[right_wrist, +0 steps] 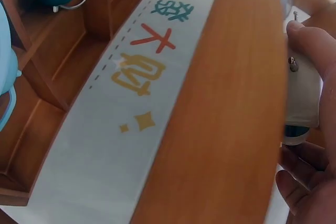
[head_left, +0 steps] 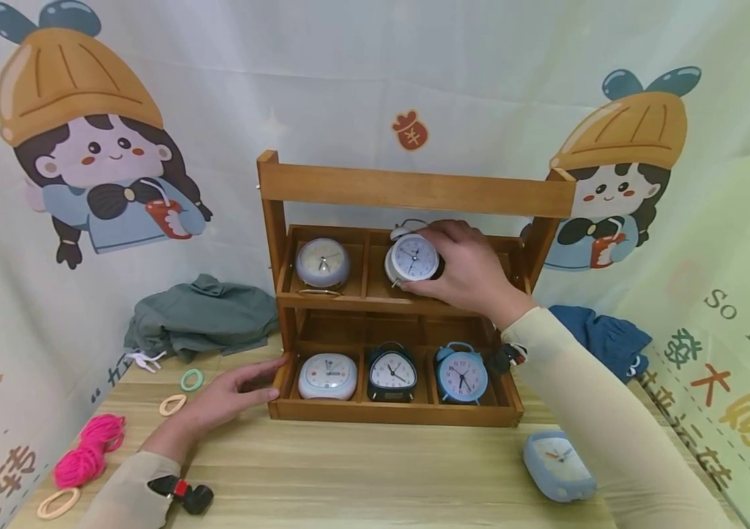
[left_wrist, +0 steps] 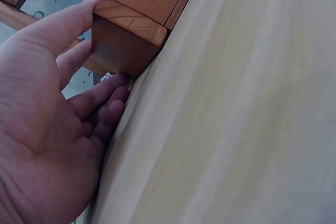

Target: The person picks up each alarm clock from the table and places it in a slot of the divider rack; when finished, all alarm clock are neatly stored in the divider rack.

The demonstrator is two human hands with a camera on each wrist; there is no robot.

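My right hand (head_left: 470, 268) grips a white twin-bell alarm clock (head_left: 416, 257) at the upper tier of a brown wooden shelf (head_left: 414, 189). The right wrist view shows the clock's pale side (right_wrist: 304, 90) between thumb and fingers, partly hidden by a wooden board. Down at the shelf's lower left corner, my left hand (head_left: 232, 397) touches the outer side, thumb on the edge of the wood (left_wrist: 128, 40). To the left of the white clock sits a round lilac clock (head_left: 322, 262). Below are a white oval clock (head_left: 327, 376), a black triangular clock (head_left: 392, 374) and a blue twin-bell clock (head_left: 462, 374).
A blue square clock (head_left: 558, 464) lies on the table at right, near my right forearm. Grey-green cloth (head_left: 206, 316) and blue cloth (head_left: 593, 338) flank the shelf. Pink yarn (head_left: 90, 450), a green ring (head_left: 192, 380) and peach rings (head_left: 172, 405) lie at left.
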